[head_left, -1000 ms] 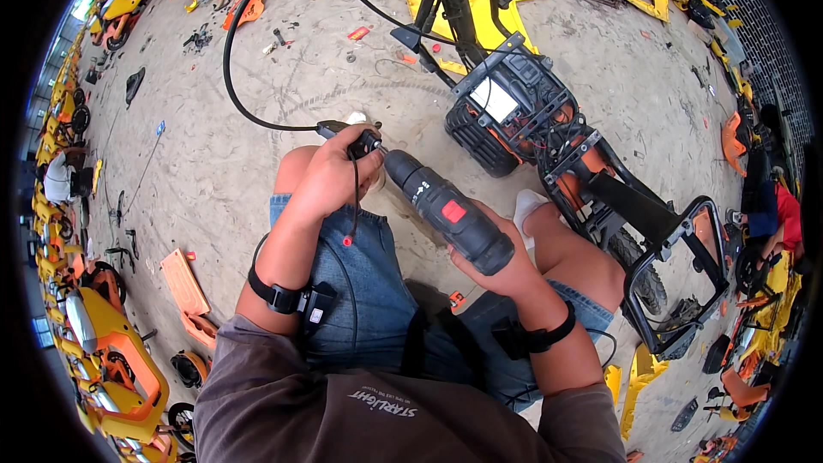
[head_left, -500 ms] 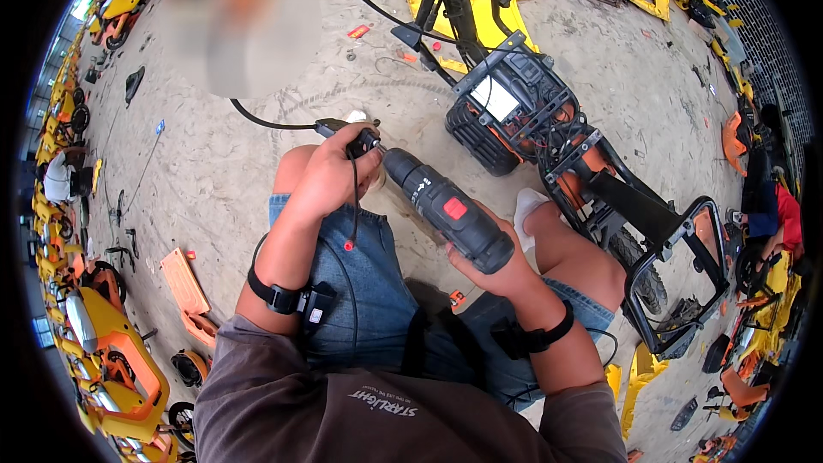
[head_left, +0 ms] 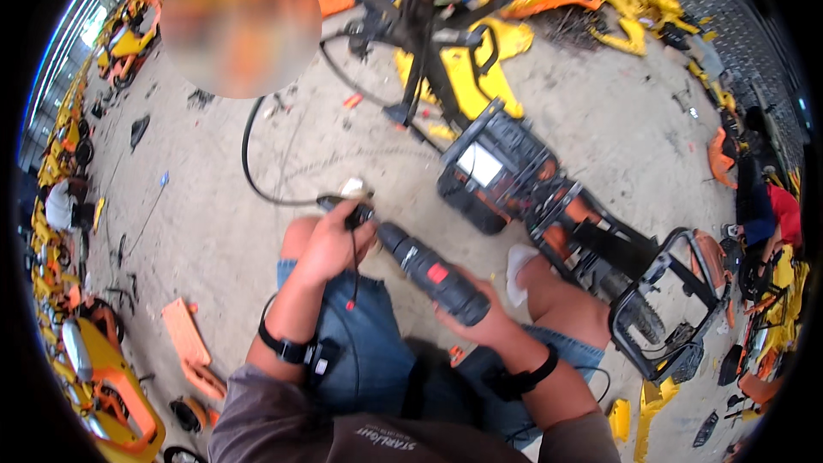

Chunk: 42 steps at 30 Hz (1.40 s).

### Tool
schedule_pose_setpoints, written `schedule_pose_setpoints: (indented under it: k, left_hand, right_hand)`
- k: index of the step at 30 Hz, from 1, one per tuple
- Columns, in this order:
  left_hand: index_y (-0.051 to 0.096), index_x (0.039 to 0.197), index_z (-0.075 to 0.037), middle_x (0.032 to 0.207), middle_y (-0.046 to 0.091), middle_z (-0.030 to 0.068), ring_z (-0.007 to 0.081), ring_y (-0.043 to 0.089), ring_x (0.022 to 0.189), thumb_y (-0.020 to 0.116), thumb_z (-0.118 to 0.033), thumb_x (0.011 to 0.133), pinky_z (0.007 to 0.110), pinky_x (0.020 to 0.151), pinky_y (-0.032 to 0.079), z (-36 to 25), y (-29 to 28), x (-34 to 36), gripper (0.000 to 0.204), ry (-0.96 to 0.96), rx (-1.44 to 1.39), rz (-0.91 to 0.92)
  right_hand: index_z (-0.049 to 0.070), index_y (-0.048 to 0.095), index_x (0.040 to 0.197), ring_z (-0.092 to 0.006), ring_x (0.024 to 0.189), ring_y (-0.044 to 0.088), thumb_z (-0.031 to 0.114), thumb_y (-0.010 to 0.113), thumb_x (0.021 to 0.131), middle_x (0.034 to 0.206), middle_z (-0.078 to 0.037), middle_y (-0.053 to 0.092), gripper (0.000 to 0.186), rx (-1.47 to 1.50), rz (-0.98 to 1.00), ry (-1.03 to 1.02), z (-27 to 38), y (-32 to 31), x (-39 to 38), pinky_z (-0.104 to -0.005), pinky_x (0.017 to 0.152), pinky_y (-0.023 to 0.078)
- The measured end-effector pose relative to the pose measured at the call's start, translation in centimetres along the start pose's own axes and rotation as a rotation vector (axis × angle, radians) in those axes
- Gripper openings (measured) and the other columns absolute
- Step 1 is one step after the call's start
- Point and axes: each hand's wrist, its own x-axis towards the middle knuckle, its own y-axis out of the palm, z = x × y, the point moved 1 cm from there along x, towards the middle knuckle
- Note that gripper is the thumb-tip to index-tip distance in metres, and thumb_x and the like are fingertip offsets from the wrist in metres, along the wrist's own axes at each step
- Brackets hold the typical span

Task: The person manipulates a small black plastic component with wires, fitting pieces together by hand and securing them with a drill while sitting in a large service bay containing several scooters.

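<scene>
My left hand (head_left: 328,247) is closed around a small black part (head_left: 358,216), its fingers wrapped over the near side. A thick black cable (head_left: 255,173) runs from this part up toward the blurred patch. From the same hand hangs a thin black wire with a red tip (head_left: 351,305). My right hand (head_left: 480,315) grips a black cordless drill (head_left: 418,259) with a red patch on its body. Its chuck points up and left at the black part, close to my left fingers. Whether the bit touches the part is too blurred to tell.
A stripped scooter frame (head_left: 549,197) with orange and black parts stands right of my hands. Yellow panels (head_left: 489,77) lie beyond it. An orange panel (head_left: 184,333) is on the floor at left, near a yellow scooter body (head_left: 111,386). Someone in red (head_left: 782,210) is at far right.
The view has tilted, so my hands, the drill and the scooter frame appear lower. Both hands keep their holds, and the drill still points at the black part.
</scene>
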Motion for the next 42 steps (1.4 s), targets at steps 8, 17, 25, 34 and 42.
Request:
schedule_pose_setpoints:
  k: [8,17,25,34,42]
  left_hand:
    - [0.058,0.127,0.001,0.070,0.060,0.0043,0.0130,0.057,0.056,0.067,-0.008,0.096,0.030,0.048,0.044,0.0,0.7,1.1,0.033,0.033,-0.083,0.051]
    - [0.060,0.131,-0.008,0.069,0.062,0.0044,0.0148,0.058,0.052,0.074,-0.022,0.093,0.032,0.046,0.045,4.7,-0.6,1.7,0.043,0.026,0.007,-0.010]
    - [0.057,0.122,0.000,0.078,0.058,0.0037,0.0127,0.055,0.061,0.068,-0.001,0.094,0.031,0.050,0.044,2.9,-0.2,1.2,0.030,0.016,-0.125,0.039]
    - [0.056,0.127,-0.001,0.076,0.058,0.0035,0.0129,0.053,0.057,0.067,0.000,0.095,0.030,0.050,0.043,2.6,0.2,1.4,0.035,0.004,-0.073,0.071]
    - [0.058,0.132,-0.003,0.078,0.063,0.0056,0.0132,0.058,0.060,0.073,-0.017,0.093,0.031,0.053,0.048,4.0,-0.1,2.0,0.044,0.010,0.061,-0.007]
  right_hand:
    - [0.006,0.056,0.135,-0.0160,0.092,0.069,0.007,0.077,0.080,0.103,-0.009,0.072,0.059,-0.145,-0.018,-0.053,1.0,-0.9,0.2,-0.0325,0.087,0.054]
    - [0.003,0.068,0.117,-0.0140,0.084,0.070,0.003,0.072,0.084,0.094,-0.005,0.074,0.033,0.030,-0.019,0.045,-2.4,1.1,0.2,-0.0319,0.080,0.056]
    - [-0.001,0.066,0.108,-0.0132,0.072,0.065,-0.003,0.067,0.086,0.088,-0.005,0.069,0.022,0.283,-0.045,0.169,0.2,2.0,0.2,-0.0301,0.067,0.054]
    - [0.001,0.063,0.111,-0.0171,0.067,0.064,-0.004,0.066,0.082,0.092,-0.008,0.068,0.029,0.489,-0.066,0.289,0.2,1.9,0.2,-0.0312,0.063,0.053]
    - [0.001,0.066,0.107,-0.0169,0.069,0.064,0.003,0.070,0.086,0.088,-0.007,0.067,0.022,0.686,-0.082,0.388,1.2,2.1,0.5,-0.0311,0.063,0.051]
